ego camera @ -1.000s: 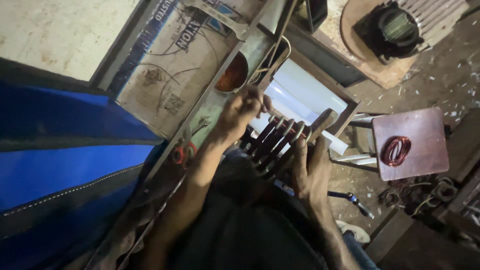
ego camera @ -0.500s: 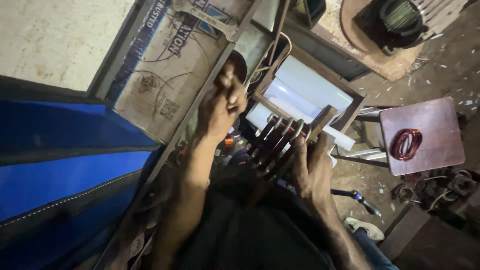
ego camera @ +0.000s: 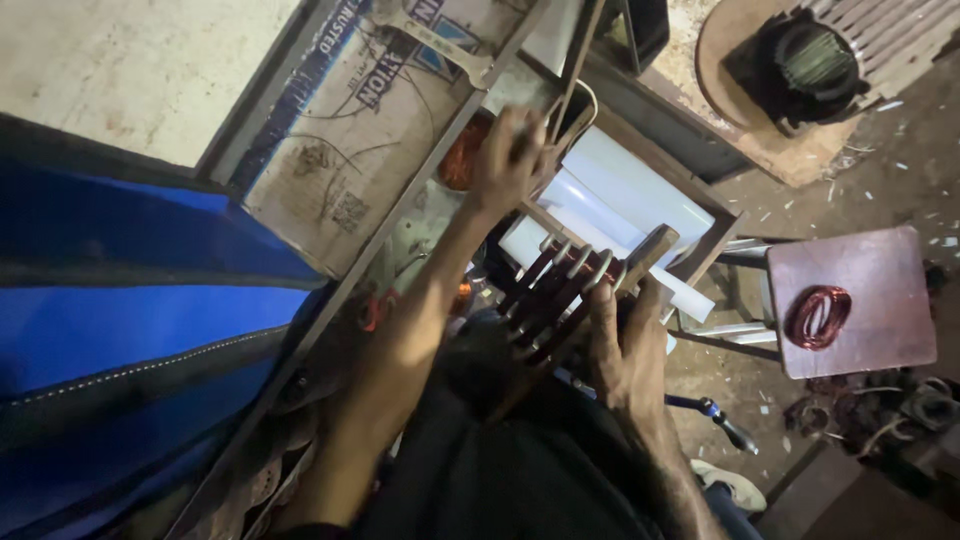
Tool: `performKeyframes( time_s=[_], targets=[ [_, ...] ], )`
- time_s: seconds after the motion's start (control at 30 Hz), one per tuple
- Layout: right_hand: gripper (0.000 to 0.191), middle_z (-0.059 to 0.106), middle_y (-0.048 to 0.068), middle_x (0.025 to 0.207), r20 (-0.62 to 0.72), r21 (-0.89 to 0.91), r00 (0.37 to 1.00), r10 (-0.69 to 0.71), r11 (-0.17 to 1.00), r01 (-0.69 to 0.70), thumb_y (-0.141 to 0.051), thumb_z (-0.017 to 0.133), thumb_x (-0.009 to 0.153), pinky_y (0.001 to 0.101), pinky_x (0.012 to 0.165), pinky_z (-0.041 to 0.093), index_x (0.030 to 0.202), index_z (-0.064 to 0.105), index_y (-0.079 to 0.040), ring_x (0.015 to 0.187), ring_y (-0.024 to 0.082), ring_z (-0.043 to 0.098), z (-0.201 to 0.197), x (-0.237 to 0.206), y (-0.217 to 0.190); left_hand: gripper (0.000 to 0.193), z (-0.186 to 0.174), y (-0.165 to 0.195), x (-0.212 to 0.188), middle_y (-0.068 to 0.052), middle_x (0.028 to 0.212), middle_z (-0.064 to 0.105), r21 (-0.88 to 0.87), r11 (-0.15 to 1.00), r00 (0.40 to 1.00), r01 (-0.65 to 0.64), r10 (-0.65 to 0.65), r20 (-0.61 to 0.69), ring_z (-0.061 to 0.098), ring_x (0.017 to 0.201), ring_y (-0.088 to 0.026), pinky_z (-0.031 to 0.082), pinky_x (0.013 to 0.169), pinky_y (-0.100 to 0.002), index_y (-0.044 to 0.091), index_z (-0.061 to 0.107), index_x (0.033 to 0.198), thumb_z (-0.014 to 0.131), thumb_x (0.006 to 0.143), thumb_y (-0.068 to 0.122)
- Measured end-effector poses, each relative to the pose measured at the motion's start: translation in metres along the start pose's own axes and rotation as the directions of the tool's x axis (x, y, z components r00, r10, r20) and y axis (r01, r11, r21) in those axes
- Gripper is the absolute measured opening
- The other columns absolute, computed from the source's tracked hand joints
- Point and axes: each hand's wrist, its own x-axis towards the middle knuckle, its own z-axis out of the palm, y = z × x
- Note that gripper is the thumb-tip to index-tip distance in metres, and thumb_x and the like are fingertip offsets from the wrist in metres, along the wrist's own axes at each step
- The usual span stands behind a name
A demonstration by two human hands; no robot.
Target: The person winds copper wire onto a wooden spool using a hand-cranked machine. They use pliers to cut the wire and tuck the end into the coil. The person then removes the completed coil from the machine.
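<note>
1. One wooden winding frame [ego camera: 575, 290] rests in the person's lap, wound with dark reddish wire in about six or seven parallel bands parted by pale pegs.
2. The frame's long axis runs diagonally, from the lap at lower left up to a wooden end block at upper right, near the white sheets [ego camera: 640, 195].
3. The right hand [ego camera: 628, 350] lies on the frame's right edge, fingers curled around it in a firm grip, forearm coming up from the lower right.
4. The left hand [ego camera: 510, 160] is stretched forward on a straight arm, well above the frame, at an orange coil [ego camera: 462, 160] on the shelf; its fingers are blurred, so whether it grips anything cannot be told.
5. One wrench [ego camera: 430, 35] lies on the cardboard sheet [ego camera: 340, 140].
6. One copper wire coil [ego camera: 818, 316] sits on a small reddish stool [ego camera: 880, 290] to the right.
7. One dark motor housing [ego camera: 805, 65] stands on the floor beyond.
</note>
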Motion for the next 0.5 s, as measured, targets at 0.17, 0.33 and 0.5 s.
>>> performKeyframes(
  time_s=[0.17,0.33,0.5],
  targets=[
    [0.068,0.073,0.024,0.082,0.033,0.001,0.979,0.2,0.98,-0.2,-0.05,0.042,0.1,0.0467,0.062,0.057,0.147,0.029,-0.002,0.069,0.034,0.074,0.002,0.003,0.0,0.009,-0.057,0.021,-0.114,-0.001,0.096,0.075,0.132,0.986,0.955,-0.1,0.058,0.292,0.07,0.085,-0.011,0.057,0.074,-0.031,0.011,0.076,0.102,0.068,0.097,0.012],
    [0.067,0.07,0.026,0.096,0.033,0.018,0.991,0.127,0.992,-0.128,-0.05,0.037,0.102,0.0471,0.061,0.059,0.147,0.027,-0.001,0.07,0.035,0.072,0.008,0.006,0.006,0.01,-0.057,0.053,-0.123,0.003,0.078,0.07,0.302,0.903,0.941,-0.306,0.239,0.238,0.057,0.071,-0.012,0.048,0.073,-0.031,0.02,0.081,0.102,0.08,0.095,0.028],
    [0.059,0.07,0.026,0.104,0.024,0.013,0.999,0.024,1.0,-0.024,-0.048,0.04,0.108,0.0479,0.074,0.057,0.142,0.036,0.0,0.085,0.034,0.07,0.008,0.004,0.01,0.017,-0.026,0.038,-0.079,-0.003,0.07,0.066,0.455,0.878,0.985,-0.152,0.172,-0.003,0.052,0.064,-0.017,0.042,0.063,-0.034,0.019,0.084,0.101,0.083,0.089,0.031]
  ],
)
